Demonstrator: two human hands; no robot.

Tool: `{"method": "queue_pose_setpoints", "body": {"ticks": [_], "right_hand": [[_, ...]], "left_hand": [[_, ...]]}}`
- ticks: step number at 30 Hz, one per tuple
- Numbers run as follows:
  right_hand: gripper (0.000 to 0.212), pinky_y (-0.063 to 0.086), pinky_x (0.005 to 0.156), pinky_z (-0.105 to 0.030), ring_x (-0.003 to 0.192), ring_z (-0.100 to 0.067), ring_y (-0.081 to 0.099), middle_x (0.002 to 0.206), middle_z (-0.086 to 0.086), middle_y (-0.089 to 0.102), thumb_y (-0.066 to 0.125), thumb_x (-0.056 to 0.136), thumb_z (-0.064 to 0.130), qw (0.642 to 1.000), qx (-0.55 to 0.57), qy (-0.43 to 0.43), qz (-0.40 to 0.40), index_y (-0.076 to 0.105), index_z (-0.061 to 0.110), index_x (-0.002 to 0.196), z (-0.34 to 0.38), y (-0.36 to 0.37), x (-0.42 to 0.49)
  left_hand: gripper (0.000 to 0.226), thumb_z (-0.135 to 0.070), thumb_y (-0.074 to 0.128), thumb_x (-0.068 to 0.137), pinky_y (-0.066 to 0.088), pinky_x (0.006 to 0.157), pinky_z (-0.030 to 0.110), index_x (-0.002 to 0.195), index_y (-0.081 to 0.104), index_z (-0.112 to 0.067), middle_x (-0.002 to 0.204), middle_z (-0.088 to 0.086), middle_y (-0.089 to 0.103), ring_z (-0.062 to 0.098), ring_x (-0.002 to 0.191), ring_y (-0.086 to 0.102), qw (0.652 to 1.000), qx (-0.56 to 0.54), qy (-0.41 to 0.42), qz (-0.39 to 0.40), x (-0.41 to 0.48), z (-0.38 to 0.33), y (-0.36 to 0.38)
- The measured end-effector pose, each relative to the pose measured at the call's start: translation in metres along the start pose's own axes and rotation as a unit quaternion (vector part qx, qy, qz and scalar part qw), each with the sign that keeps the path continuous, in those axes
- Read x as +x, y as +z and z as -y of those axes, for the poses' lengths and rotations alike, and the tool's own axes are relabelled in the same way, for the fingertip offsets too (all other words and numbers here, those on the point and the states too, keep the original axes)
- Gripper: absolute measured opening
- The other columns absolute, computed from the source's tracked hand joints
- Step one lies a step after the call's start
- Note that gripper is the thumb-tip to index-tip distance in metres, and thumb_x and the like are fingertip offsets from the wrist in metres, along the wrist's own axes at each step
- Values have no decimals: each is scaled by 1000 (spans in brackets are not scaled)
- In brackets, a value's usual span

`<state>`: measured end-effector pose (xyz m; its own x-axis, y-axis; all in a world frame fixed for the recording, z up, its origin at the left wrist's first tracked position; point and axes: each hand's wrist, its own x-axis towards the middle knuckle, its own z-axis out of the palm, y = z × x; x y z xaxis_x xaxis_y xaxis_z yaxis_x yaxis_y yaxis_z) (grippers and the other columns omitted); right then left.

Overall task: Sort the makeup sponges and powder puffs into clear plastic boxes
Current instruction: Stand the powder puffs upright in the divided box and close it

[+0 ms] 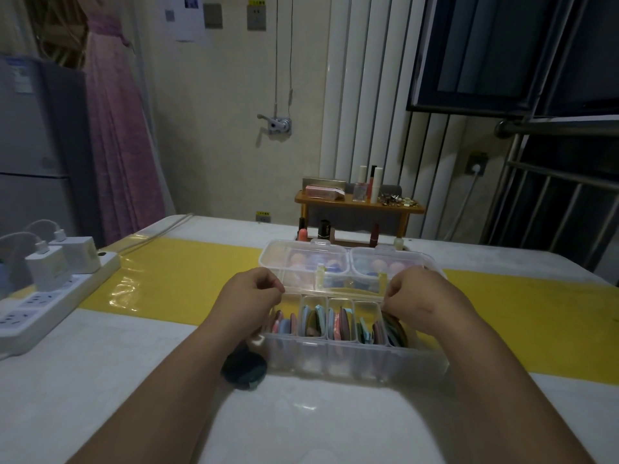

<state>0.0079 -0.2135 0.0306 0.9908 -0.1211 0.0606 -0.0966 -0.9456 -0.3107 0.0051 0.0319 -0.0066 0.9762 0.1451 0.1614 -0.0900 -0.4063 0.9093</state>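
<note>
Pinching 2 rear corners of clear divided plastic box [351, 360] with left hand [253, 294] and right hand [412, 295], apart. Mid-tabletop, toward front edge, with pastel round powder puffs [343, 324] upright inside. Just behind, clear lidded plastic box [301, 254] of pastel sponges [378, 264].

two hands [253, 294], two chargers [50, 267], one power strip [43, 306], one dark loose puff [244, 368]
</note>
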Motion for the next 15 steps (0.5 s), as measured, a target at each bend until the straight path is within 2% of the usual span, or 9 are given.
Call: {"method": "queue_pose_setpoints", "body": {"ticks": [2, 6, 9, 15], "right_hand": [[14, 57, 69, -32, 74, -20, 64, 77, 0, 69, 58, 79, 17, 1000, 0, -1, -7, 72, 21, 75, 1, -3, -2], [16, 49, 60, -27, 72, -18, 61, 75, 1, 67, 57, 83, 19, 999, 22, -12, -43, 67, 23, 70, 4, -6, -7], [19, 45, 57, -27, 71, -17, 60, 73, 2, 65, 57, 84, 19, 996, 47, -27, -65, 63, 25, 67, 6, -5, -9], [15, 57, 72, -37, 74, -14, 60, 79, 6, 66, 56, 90, 25, 988, 102, -74, -90, 66, 28, 78, 14, 4, -10]], "left_hand": [[23, 0, 59, 84, 44, 55, 30, 71, 68, -16, 63, 1, 62, 21, 59, 53, 1000, -18, -14, 10, 1, 1, -3], [21, 5, 55, 84, 45, 51, 30, 79, 65, -13, 81, 8, 67, 21, 63, 54, 999, -35, -23, 18, 3, 0, -9], [20, 7, 54, 85, 44, 46, 27, 83, 62, -11, 86, 11, 68, 21, 63, 56, 999, -39, -33, 19, 6, 0, -13], [23, 13, 52, 86, 40, 38, 12, 81, 66, -5, 89, 15, 67, 20, 68, 54, 1000, -2, -26, -5, 10, 4, -17]]}}
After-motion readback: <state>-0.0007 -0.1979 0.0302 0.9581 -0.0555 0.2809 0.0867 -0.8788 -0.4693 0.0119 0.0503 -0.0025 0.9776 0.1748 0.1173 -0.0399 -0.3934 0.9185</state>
